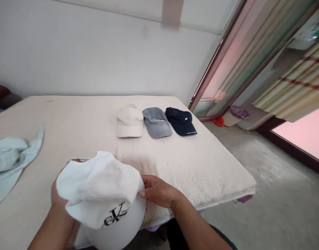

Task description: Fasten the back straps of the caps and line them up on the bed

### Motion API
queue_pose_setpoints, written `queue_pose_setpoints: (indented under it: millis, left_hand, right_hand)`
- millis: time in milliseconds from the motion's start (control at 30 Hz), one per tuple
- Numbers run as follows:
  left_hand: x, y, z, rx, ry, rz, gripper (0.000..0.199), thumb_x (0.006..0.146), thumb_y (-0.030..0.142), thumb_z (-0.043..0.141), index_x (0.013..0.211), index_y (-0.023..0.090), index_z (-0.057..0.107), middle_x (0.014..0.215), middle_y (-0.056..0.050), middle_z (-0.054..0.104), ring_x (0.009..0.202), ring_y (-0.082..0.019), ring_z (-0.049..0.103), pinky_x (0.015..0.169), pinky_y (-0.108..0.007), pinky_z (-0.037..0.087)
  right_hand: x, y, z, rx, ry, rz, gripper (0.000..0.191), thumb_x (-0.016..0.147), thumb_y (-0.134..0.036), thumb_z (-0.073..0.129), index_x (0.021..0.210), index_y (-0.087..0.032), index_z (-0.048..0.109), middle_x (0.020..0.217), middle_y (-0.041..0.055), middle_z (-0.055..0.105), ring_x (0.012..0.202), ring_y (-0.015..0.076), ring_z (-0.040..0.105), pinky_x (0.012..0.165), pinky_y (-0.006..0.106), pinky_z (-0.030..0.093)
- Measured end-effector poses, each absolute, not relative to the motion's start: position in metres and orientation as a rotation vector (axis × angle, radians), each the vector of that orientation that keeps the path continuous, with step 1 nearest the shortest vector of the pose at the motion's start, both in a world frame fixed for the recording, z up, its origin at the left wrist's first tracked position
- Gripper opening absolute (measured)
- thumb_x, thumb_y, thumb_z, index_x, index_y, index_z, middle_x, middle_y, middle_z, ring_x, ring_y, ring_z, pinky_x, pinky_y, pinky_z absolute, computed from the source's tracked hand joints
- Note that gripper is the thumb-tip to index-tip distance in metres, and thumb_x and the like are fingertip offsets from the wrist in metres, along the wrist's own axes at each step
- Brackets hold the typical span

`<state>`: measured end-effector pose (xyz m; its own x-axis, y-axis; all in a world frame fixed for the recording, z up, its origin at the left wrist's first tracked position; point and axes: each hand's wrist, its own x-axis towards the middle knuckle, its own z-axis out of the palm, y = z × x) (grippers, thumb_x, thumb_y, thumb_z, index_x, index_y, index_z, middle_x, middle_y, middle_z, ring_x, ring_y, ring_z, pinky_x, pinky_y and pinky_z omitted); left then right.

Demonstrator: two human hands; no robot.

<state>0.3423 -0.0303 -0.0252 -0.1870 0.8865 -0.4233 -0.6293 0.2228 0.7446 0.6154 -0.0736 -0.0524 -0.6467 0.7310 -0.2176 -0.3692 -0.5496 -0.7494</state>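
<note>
A white baseball cap [104, 187] with black lettering on its front is held up over the near edge of the bed, brim towards me. My right hand [158, 190] pinches the right side of its brim between thumb and fingers. At the cap's left side is my left hand [57, 194], its fingers mostly hidden behind the fabric and seemingly inside or around the back. Beyond the cap, a cream cap [129, 121], a grey cap [156, 122] and a navy cap [180, 121] lie side by side in a row, brims facing me.
A pale blue floppy hat [10, 159] lies at the left on the cream bedcover [78, 128]. Behind the bed stands a white wall [97, 52]. To the right are a concrete floor [266, 173], a bin [234, 116] and a striped curtain [295, 83].
</note>
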Motion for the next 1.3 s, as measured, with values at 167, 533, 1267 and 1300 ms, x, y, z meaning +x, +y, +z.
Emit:
queue_pose_setpoints:
  millis: [167, 533, 1267, 1300]
  left_hand:
    - [0.38, -0.022, -0.028, 0.214, 0.988, 1.215, 0.029, 0.091, 0.023, 0.038, 0.084, 0.015, 0.065, 0.061, -0.002, 0.07, 0.05, -0.018, 0.063, 0.055, -0.028, 0.057]
    - [0.453, -0.037, -0.044, 0.373, 0.865, 0.837, 0.032, 0.094, 0.024, 0.042, 0.098, 0.006, 0.067, 0.101, -0.017, 0.071, 0.078, -0.02, 0.07, 0.065, -0.028, 0.058]
    - [0.445, -0.035, -0.058, 0.141, 1.071, 1.114, 0.017, 0.085, 0.006, 0.048, 0.076, 0.009, 0.062, 0.065, -0.003, 0.062, 0.045, -0.007, 0.056, 0.038, -0.015, 0.045]
    - [0.439, -0.035, -0.058, 0.123, 1.072, 1.159, 0.017, 0.085, 0.006, 0.048, 0.074, 0.01, 0.061, 0.063, -0.002, 0.06, 0.044, -0.007, 0.055, 0.038, -0.015, 0.045]
  right_hand:
    - [0.639, -0.073, -0.056, -0.914, -0.787, 1.889, 0.033, 0.061, -0.009, 0.06, 0.092, -0.018, 0.068, 0.09, 0.0035, 0.068, 0.081, 0.0189, 0.06, 0.075, 0.03, 0.044]
    - [0.795, -0.076, -0.043, -1.262, -0.759, 1.017, 0.038, 0.06, -0.023, 0.048, 0.093, -0.016, 0.067, 0.086, 0.0068, 0.07, 0.078, 0.0244, 0.062, 0.071, 0.035, 0.048]
    - [0.756, -0.074, -0.038, -1.599, -1.072, -0.1, 0.022, 0.079, -0.016, 0.045, 0.091, -0.017, 0.064, 0.088, 0.0065, 0.065, 0.085, 0.0209, 0.061, 0.079, 0.035, 0.045]
    - [0.733, -0.073, -0.037, -1.56, -1.199, -0.016, 0.019, 0.08, -0.016, 0.046, 0.089, -0.017, 0.063, 0.084, 0.0051, 0.064, 0.081, 0.0199, 0.061, 0.078, 0.034, 0.045]
